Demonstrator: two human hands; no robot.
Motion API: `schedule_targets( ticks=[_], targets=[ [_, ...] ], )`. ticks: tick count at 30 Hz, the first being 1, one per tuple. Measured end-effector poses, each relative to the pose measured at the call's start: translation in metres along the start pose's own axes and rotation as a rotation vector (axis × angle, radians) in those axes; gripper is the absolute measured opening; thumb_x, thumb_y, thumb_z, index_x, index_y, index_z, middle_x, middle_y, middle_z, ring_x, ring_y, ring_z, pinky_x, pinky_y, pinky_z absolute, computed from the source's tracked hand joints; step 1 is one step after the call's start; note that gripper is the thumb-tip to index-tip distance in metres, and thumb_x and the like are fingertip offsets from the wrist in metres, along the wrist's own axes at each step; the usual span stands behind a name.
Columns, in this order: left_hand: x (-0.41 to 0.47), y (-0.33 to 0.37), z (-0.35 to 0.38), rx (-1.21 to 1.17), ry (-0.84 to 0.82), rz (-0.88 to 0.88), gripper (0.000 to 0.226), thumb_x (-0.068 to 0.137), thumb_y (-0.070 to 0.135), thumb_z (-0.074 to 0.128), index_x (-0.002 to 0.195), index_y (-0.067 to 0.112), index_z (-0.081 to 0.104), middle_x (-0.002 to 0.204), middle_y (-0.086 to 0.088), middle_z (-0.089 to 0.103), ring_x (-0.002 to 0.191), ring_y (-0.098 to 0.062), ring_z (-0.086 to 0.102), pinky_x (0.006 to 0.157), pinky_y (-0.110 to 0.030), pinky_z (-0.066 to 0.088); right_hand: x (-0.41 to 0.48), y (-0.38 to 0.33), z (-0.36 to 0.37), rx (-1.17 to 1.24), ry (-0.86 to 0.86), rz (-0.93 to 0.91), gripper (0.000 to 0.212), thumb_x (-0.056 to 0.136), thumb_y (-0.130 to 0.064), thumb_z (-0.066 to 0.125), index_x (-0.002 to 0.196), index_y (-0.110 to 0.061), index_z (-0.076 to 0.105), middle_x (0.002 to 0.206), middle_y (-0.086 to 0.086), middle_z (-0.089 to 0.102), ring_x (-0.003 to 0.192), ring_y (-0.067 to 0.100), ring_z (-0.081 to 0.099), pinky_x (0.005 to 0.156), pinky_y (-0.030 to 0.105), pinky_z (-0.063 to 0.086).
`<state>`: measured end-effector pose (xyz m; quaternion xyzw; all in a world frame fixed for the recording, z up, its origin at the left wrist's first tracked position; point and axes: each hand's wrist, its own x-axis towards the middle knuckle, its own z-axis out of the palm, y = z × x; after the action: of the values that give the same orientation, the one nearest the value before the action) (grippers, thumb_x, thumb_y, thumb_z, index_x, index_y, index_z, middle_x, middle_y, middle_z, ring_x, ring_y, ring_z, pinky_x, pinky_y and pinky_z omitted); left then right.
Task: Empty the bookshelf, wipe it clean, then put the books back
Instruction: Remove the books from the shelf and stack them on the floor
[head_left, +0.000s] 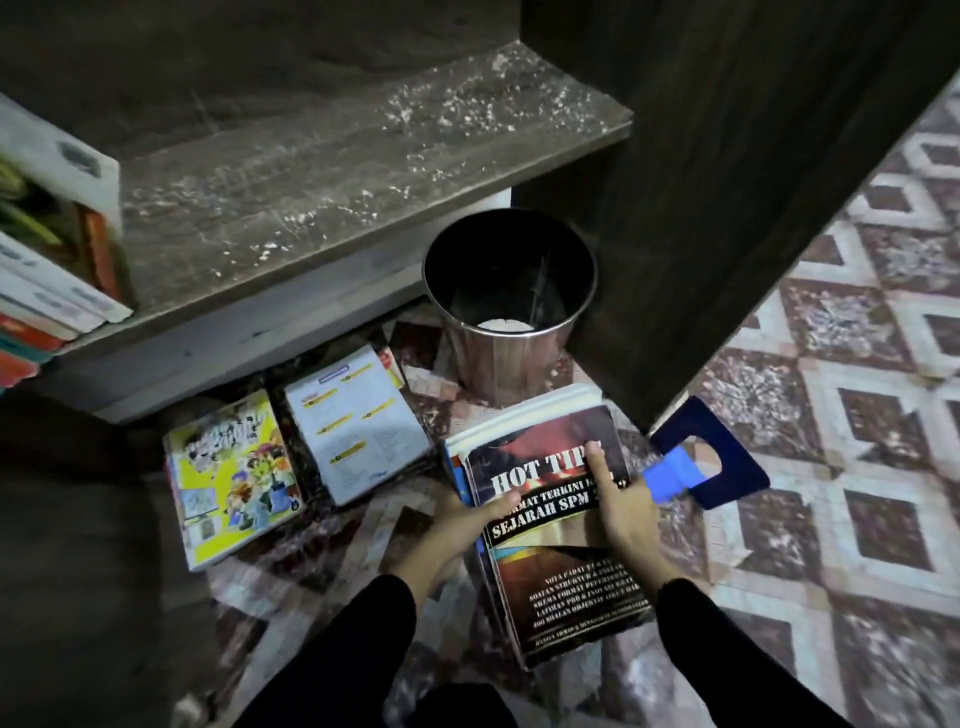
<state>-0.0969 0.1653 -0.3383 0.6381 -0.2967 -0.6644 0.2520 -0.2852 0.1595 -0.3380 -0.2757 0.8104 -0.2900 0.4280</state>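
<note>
"Hands first; how were they found?"

"The left hand (467, 519) was clamped on the left edge of a stack of books (561, 587), thumb laid on the top cover; the right hand (621, 501) was curled round the right edge, forefinger stretched along the cover, on which HOT TIPS was printed."

"Where was the stack seen?"

"Low over the patterned floor tiles (857, 415), just in front of a steel bin (498, 358) and beside the side panel of the bookshelf (363, 171); whether it was lifted clear of the tiles could not be told."

"What else was noted?"

"The shelf board was seen bare and dusty, save for some books (47, 270) stacked at its left end; a yellow comic book (234, 473) and a white-covered book (353, 426) were laid on the floor below it; a dark blue plastic item (727, 467) was seen just right of the stack."
</note>
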Motion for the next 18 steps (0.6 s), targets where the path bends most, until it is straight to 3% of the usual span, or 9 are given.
schedule_targets(
  ticks=[2, 4, 6, 9, 11, 13, 14, 16, 18],
  targets=[
    [0.01, -0.011, 0.001, 0.002, 0.058, -0.098, 0.095, 0.061, 0.048, 0.084, 0.136, 0.005, 0.043, 0.137, 0.0, 0.047, 0.122, -0.016, 0.05, 0.096, -0.028, 0.041, 0.015, 0.002, 0.008, -0.115, -0.026, 0.03, 0.093, 0.073, -0.08, 0.047, 0.12, -0.001, 0.058, 0.122, 0.025, 0.059, 0.115, 0.036, 0.054, 0.1, 0.04, 0.039],
    [0.021, -0.021, 0.004, 0.013, 0.105, -0.183, 0.109, 0.056, 0.059, 0.082, 0.14, 0.004, 0.038, 0.143, -0.003, 0.043, 0.128, -0.019, 0.044, 0.101, -0.032, 0.04, 0.028, 0.003, 0.016, -0.218, -0.051, 0.053, 0.096, 0.071, -0.083, 0.045, 0.117, 0.0, 0.058, 0.12, 0.024, 0.059, 0.112, 0.035, 0.056, 0.095, 0.039, 0.041],
    [0.033, -0.029, 0.005, -0.014, 0.147, -0.223, 0.115, 0.057, 0.058, 0.082, 0.142, 0.001, 0.031, 0.147, -0.011, 0.038, 0.133, -0.025, 0.04, 0.105, -0.037, 0.038, 0.039, 0.003, 0.023, -0.292, -0.072, 0.063, 0.095, 0.071, -0.083, 0.045, 0.117, 0.0, 0.058, 0.121, 0.024, 0.059, 0.113, 0.035, 0.055, 0.095, 0.038, 0.041],
    [0.049, -0.038, 0.002, -0.106, 0.178, -0.195, 0.09, 0.058, 0.042, 0.086, 0.127, -0.002, 0.049, 0.132, -0.009, 0.054, 0.117, -0.022, 0.055, 0.09, -0.028, 0.044, 0.057, 0.008, 0.033, -0.327, -0.12, 0.066, 0.099, 0.066, -0.086, 0.048, 0.115, -0.002, 0.061, 0.119, 0.021, 0.061, 0.11, 0.034, 0.058, 0.093, 0.037, 0.044],
    [0.058, -0.043, 0.0, -0.132, 0.176, -0.138, 0.065, 0.06, 0.028, 0.085, 0.112, -0.002, 0.061, 0.121, -0.01, 0.063, 0.103, -0.019, 0.061, 0.081, -0.022, 0.05, 0.069, 0.012, 0.039, -0.355, -0.15, 0.08, 0.091, 0.063, -0.086, 0.054, 0.099, -0.004, 0.069, 0.106, 0.017, 0.068, 0.097, 0.031, 0.063, 0.083, 0.036, 0.049],
    [0.06, -0.043, -0.002, -0.054, 0.216, -0.101, 0.033, 0.079, 0.005, 0.073, 0.108, -0.003, 0.061, 0.113, -0.007, 0.063, 0.094, -0.017, 0.058, 0.064, -0.014, 0.049, 0.077, 0.013, 0.042, -0.357, -0.208, 0.083, 0.066, 0.071, -0.066, 0.067, 0.093, -0.004, 0.07, 0.099, 0.014, 0.07, 0.087, 0.028, 0.065, 0.068, 0.03, 0.049],
    [0.062, -0.044, -0.005, 0.001, 0.233, -0.098, 0.028, 0.083, 0.0, 0.068, 0.109, -0.005, 0.061, 0.111, -0.009, 0.063, 0.092, -0.017, 0.056, 0.063, -0.015, 0.048, 0.079, 0.013, 0.043, -0.371, -0.233, 0.08, 0.054, 0.074, -0.053, 0.072, 0.096, -0.004, 0.07, 0.099, 0.014, 0.071, 0.083, 0.027, 0.065, 0.061, 0.028, 0.048],
    [0.069, -0.047, -0.009, 0.1, 0.253, -0.1, 0.025, 0.084, -0.001, 0.066, 0.108, -0.008, 0.061, 0.113, -0.014, 0.064, 0.091, -0.019, 0.058, 0.073, -0.024, 0.048, 0.082, 0.014, 0.043, -0.429, -0.263, 0.06, 0.039, 0.076, -0.032, 0.076, 0.102, -0.005, 0.067, 0.096, 0.011, 0.07, 0.074, 0.023, 0.063, 0.05, 0.022, 0.045],
    [0.071, -0.045, -0.013, 0.225, 0.271, -0.113, 0.026, 0.083, 0.004, 0.069, 0.106, -0.007, 0.063, 0.11, -0.013, 0.065, 0.092, -0.022, 0.061, 0.077, -0.027, 0.047, 0.083, 0.014, 0.044, -0.48, -0.262, 0.043, 0.036, 0.076, -0.025, 0.077, 0.104, -0.005, 0.066, 0.093, 0.008, 0.068, 0.074, 0.02, 0.061, 0.052, 0.02, 0.045]
  ],
)
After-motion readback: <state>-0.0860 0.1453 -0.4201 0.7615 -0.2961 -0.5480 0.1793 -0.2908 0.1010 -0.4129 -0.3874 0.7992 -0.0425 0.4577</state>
